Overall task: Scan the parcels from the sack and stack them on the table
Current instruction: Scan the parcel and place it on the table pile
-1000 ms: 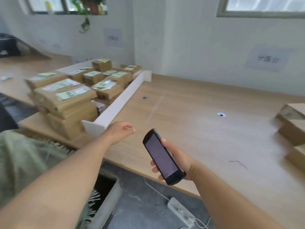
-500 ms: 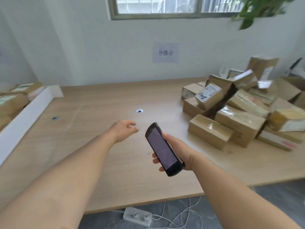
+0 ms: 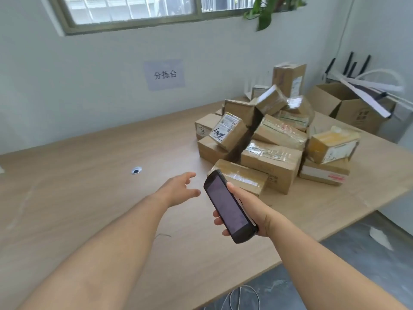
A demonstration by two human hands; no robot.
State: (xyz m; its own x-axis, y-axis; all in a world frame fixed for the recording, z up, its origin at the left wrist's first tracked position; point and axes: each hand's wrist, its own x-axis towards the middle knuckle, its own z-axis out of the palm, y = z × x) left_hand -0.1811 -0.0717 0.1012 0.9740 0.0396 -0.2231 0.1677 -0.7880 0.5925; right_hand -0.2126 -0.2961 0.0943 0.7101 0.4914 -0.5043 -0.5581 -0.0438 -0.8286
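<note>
A wooden worktop (image 3: 89,198) meets the white wall (image 3: 111,86), parcels (image 3: 272,139) heaped right. The left hand (image 3: 178,189) hovers spread, empty; the right hand (image 3: 250,209) grips a scanner (image 3: 228,204).

Parcel heap (image 3: 272,139) on the table (image 3: 89,198) at far right — carton (image 3: 357,117) behind it, wall sign (image 3: 165,74) further left

Left arm extended forward over the desk (image 3: 89,186), left hand (image 3: 178,190) empty, fingers loose and slightly spread. Right forearm comes in over the desk's near edge; right hand (image 3: 248,209) grips a dark handheld scanner (image 3: 228,204), screen up, fingers curled under it.
</note>
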